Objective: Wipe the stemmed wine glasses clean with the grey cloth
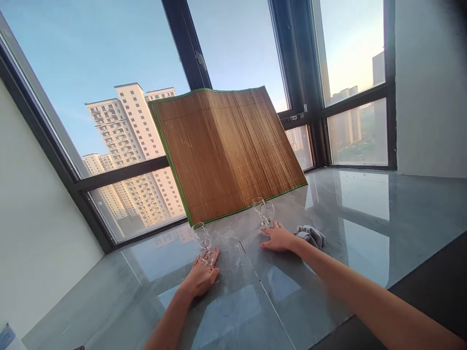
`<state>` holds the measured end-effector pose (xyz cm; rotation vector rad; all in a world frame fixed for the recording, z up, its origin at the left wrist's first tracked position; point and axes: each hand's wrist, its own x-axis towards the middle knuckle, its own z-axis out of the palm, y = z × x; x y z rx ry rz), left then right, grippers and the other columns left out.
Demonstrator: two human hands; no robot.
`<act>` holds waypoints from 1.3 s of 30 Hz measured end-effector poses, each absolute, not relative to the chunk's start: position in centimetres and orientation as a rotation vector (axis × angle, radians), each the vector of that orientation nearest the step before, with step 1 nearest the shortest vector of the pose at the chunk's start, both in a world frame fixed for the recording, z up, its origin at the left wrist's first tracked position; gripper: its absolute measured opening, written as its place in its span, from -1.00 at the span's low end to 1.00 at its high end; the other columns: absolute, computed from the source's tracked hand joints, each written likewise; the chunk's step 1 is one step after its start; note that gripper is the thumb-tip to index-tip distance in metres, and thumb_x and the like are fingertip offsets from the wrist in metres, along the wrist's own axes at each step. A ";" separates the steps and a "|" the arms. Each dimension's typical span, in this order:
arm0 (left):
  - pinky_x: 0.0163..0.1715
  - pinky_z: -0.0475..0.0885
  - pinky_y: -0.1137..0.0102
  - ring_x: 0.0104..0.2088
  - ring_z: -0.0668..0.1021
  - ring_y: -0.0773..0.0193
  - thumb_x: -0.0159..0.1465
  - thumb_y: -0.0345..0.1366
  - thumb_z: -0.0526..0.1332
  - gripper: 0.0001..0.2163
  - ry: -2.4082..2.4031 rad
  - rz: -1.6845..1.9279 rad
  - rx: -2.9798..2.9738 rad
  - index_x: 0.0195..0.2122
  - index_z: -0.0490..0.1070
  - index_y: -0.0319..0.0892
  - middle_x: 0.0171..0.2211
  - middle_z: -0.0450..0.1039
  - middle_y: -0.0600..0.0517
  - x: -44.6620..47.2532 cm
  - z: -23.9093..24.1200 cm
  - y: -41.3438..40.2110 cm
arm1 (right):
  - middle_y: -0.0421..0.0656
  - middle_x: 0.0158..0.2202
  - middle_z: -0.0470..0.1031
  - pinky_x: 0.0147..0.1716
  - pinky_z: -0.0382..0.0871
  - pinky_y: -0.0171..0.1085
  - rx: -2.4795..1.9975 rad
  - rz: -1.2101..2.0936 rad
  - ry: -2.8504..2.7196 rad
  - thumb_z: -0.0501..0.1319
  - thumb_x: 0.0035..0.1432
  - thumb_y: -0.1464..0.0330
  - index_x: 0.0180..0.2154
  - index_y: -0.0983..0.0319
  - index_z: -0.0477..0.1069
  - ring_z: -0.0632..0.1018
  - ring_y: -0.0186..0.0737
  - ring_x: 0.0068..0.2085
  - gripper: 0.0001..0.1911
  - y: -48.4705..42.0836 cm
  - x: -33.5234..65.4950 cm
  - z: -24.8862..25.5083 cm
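On the left of the tiled ledge, several small clear stemmed glasses stand in a line. My left hand [201, 278] is closed around the lower part of the nearest glass [207, 254]. Behind it, another glass [198, 230] stands closer to the window. To the right are two more clear glasses, one behind the other. My right hand [280, 238] has its fingers at the foot of the nearer glass [268, 211], and the farther glass [257, 205] stands just behind. A crumpled grey cloth [311, 236] lies beside my right wrist.
A brown slatted bamboo mat [233, 150] with green edging leans upright against the windows behind the glasses. Dark window frames [120, 170] border the glossy grey ledge [357, 214]. White walls rise at both sides. The ledge's front edge runs along the lower right.
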<state>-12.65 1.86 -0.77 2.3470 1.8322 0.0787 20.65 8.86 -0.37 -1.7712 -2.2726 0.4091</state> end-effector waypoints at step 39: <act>0.35 -0.27 -0.01 0.42 -0.13 0.04 0.27 -0.17 -0.04 -0.36 1.806 0.190 2.320 0.40 0.00 -0.06 0.43 -0.18 0.07 -12.4 0.1 1.0 | 0.19 0.40 -0.09 0.32 -0.14 0.06 -1.266 0.518 -2.619 -0.24 0.20 -0.23 0.35 0.34 0.07 -0.07 0.09 0.42 -0.02 5.6 8.2 -0.4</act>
